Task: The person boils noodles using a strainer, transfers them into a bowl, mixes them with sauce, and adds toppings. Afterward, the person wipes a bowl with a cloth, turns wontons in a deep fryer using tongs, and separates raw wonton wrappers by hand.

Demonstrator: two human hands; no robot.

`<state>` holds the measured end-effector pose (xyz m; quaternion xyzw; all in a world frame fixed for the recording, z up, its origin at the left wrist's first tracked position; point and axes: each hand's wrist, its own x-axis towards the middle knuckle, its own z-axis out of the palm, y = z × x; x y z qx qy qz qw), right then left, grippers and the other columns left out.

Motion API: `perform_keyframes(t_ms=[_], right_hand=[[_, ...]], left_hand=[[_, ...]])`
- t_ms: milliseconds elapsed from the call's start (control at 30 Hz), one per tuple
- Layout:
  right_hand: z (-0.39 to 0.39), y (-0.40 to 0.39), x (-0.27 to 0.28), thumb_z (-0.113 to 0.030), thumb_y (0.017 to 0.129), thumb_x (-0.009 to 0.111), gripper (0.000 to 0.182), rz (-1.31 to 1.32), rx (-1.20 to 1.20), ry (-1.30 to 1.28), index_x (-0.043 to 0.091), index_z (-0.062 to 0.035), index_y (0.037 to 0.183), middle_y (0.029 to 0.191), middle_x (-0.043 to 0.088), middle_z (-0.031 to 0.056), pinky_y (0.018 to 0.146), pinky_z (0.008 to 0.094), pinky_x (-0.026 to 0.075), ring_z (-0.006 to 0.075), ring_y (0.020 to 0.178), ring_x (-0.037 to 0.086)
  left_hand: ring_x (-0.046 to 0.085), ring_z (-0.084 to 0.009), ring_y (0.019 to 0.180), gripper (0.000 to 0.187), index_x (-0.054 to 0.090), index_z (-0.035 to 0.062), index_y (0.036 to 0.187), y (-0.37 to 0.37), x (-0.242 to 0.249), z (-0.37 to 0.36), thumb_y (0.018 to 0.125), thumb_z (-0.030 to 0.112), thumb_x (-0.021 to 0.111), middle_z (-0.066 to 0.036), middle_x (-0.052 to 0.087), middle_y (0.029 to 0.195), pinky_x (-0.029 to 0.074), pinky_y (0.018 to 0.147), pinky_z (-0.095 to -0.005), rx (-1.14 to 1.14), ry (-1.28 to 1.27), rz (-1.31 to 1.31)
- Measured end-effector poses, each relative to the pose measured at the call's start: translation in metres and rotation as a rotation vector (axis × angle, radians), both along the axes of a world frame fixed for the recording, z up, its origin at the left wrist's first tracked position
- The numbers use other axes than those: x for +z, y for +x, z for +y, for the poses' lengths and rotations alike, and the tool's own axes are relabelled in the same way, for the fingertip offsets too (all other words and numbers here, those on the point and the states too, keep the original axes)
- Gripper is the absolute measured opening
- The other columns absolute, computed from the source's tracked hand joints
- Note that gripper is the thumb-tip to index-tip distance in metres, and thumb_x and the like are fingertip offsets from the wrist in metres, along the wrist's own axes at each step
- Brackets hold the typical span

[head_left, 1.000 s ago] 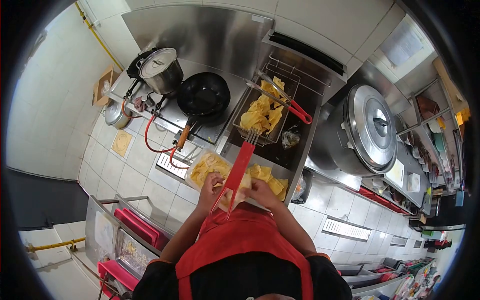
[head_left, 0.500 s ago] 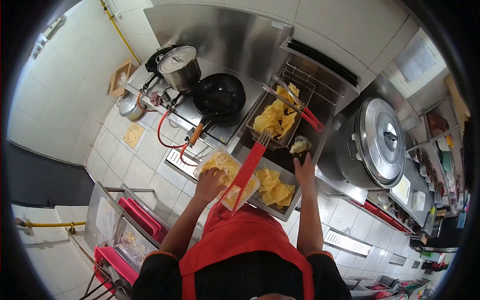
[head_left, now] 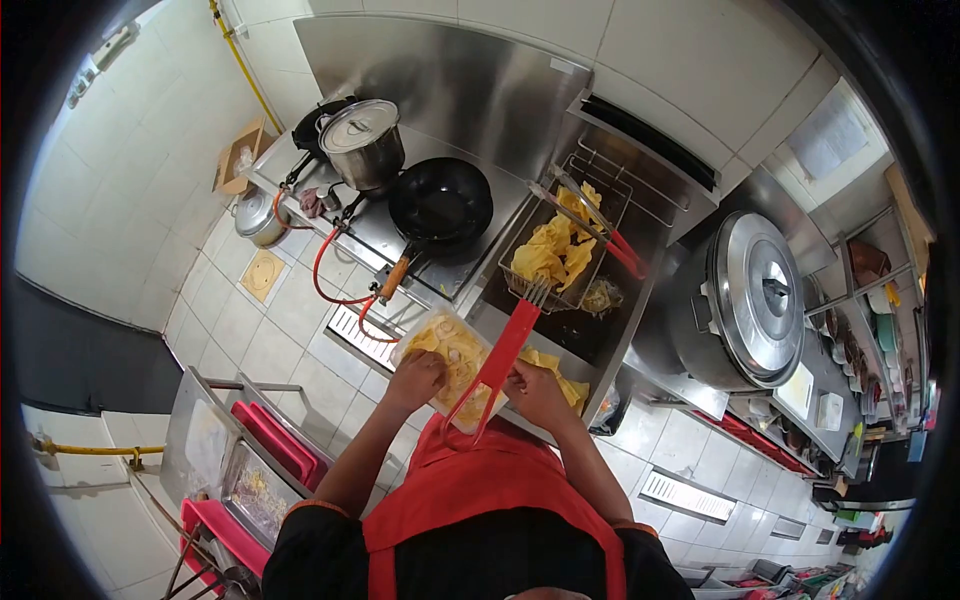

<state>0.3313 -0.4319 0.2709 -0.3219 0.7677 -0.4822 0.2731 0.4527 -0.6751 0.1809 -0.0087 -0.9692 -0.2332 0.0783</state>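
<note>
My left hand (head_left: 419, 380) lies with curled fingers at the left side of a clear tub (head_left: 462, 350) of pale yellow pieces; whatever its fingers grip is too small to name. At the tub's right side is my right hand (head_left: 533, 390), its fingers bent and partly hidden by a red-handled fork (head_left: 503, 353) that extends over the tub. Past the fork, yellow fried sheets (head_left: 550, 252) fill a wire basket in the fryer, with red-handled tongs (head_left: 590, 219) across them. A pale battered piece (head_left: 602, 297) sits in the dark oil right of the basket.
A black wok (head_left: 440, 203) and a lidded steel pot (head_left: 362, 145) stand on the stove at the left. Right of the fryer is a large lidded pot (head_left: 752, 300). More fried sheets (head_left: 568, 384) lie on the metal ledge beside my right hand. Pink trays (head_left: 275, 440) are at lower left.
My right hand has moved back from over the fryer to the tub's right side. The battered piece that was near its fingers is now in the oil. My left hand remains at the tub.
</note>
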Motion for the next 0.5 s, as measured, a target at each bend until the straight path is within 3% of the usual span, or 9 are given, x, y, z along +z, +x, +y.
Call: perform_keyframes(t_ms=[67, 167, 267, 367, 433, 467, 500], right_hand=[[-0.003, -0.001, -0.003, -0.019, 0.092, 0.062, 0.031, 0.0, -0.033, 0.01, 0.06, 0.0003, 0.116, 0.096, 0.07, 0.015, 0.079, 0.0323, 0.055, 0.0231, 0.085, 0.069], [-0.007, -0.004, -0.004, -0.018, 0.09, 0.064, 0.031, 0.005, -0.038, 0.033, 0.061, -0.0009, 0.116, 0.097, 0.069, 0.0153, 0.08, 0.0333, 0.055, 0.024, 0.087, 0.069], [-0.017, -0.006, -0.022, -0.016, 0.087, 0.066, 0.035, 0.02, -0.069, -0.059, 0.059, -0.0027, 0.119, 0.104, 0.068, 0.0144, 0.082, 0.0346, 0.053, 0.0236, 0.092, 0.067], [-0.032, -0.004, -0.012, -0.014, 0.087, 0.067, 0.039, 0.22, -0.069, -0.151, 0.057, -0.0024, 0.123, 0.111, 0.066, 0.0126, 0.084, 0.0347, 0.052, 0.0228, 0.098, 0.066], [-0.033, -0.003, -0.015, -0.015, 0.088, 0.066, 0.038, 0.138, -0.047, -0.205, 0.057, -0.0022, 0.123, 0.111, 0.066, 0.012, 0.083, 0.0343, 0.053, 0.0219, 0.097, 0.066], [-0.028, -0.003, -0.032, -0.016, 0.09, 0.065, 0.037, -0.04, -0.04, -0.239, 0.057, -0.0025, 0.123, 0.109, 0.067, 0.012, 0.08, 0.034, 0.054, 0.0211, 0.094, 0.067], [-0.021, -0.004, -0.041, -0.018, 0.091, 0.063, 0.036, -0.213, -0.04, -0.273, 0.057, -0.0028, 0.123, 0.107, 0.068, 0.012, 0.078, 0.0338, 0.055, 0.0204, 0.091, 0.068]], left_hand=[[0.061, -0.0302, 0.096, 0.019, 0.065, 0.0059, 0.097, 0.0, 0.008, 0.002, 0.08, 0.015, 0.065, -0.011, 0.064, 0.103, 0.049, 0.086, -0.0422, 0.043, 0.026, 0.081], [0.062, -0.0325, 0.091, 0.015, 0.063, 0.0035, 0.098, -0.009, 0.028, 0.008, 0.086, 0.012, 0.061, -0.015, 0.063, 0.1, 0.049, 0.082, -0.0393, 0.156, 0.286, 0.243], [0.063, -0.0234, 0.087, 0.014, 0.062, 0.0014, 0.1, -0.021, 0.046, 0.015, 0.094, 0.012, 0.056, -0.013, 0.064, 0.095, 0.05, 0.078, -0.0323, 0.271, 0.547, 0.318], [0.063, -0.0138, 0.087, 0.018, 0.059, 0.0003, 0.106, -0.026, 0.067, 0.012, 0.098, 0.015, 0.052, -0.011, 0.064, 0.093, 0.05, 0.077, -0.0289, 0.317, 0.869, -0.044], [0.062, -0.0109, 0.085, 0.021, 0.056, 0.0006, 0.11, -0.03, 0.056, 0.019, 0.098, 0.018, 0.054, -0.01, 0.064, 0.094, 0.05, 0.075, -0.0283, 0.324, 1.061, -0.111], [0.062, -0.0095, 0.085, 0.023, 0.055, 0.0007, 0.112, -0.032, 0.052, 0.024, 0.098, 0.019, 0.054, -0.009, 0.064, 0.094, 0.051, 0.075, -0.0281, 0.322, 1.159, -0.149], [0.062, -0.0099, 0.087, 0.025, 0.055, 0.0013, 0.113, -0.034, 0.061, 0.03, 0.098, 0.021, 0.055, -0.01, 0.064, 0.096, 0.051, 0.075, -0.0279, 0.3, 1.086, -0.171]])
